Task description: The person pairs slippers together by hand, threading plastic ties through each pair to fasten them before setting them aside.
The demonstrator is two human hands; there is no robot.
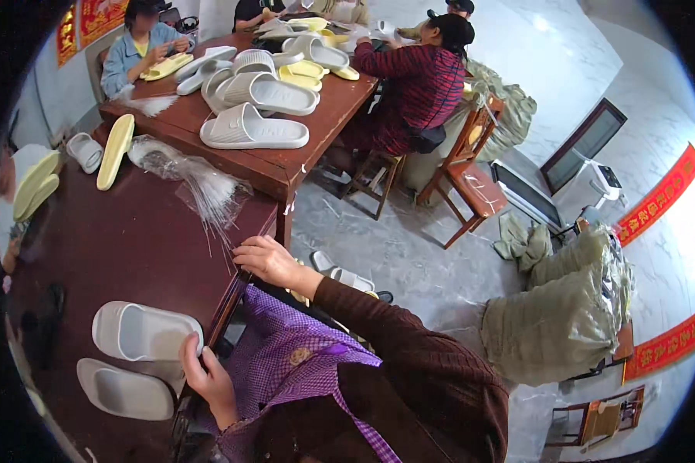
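Note:
My left hand (pixel 202 378) grips the heel end of a pale grey slide slipper (pixel 143 332) lying on the dark wooden table (pixel 108 247). A second grey slipper (pixel 123 390) lies just in front of it, untouched. My right hand (pixel 266 260) rests at the table's right edge, fingers bent, right below a clear bundle of thin plastic tag strands (pixel 201 185). I cannot make out anything in that hand.
A second brown table (pixel 286 166) beyond carries several white and yellow slippers (pixel 253 130). Other people sit around it. A yellow slipper (pixel 116 150) lies at the far left. Wooden chairs (pixel 471 177), stuffed sacks (pixel 552 324) and slippers on the floor (pixel 340 274) are to the right.

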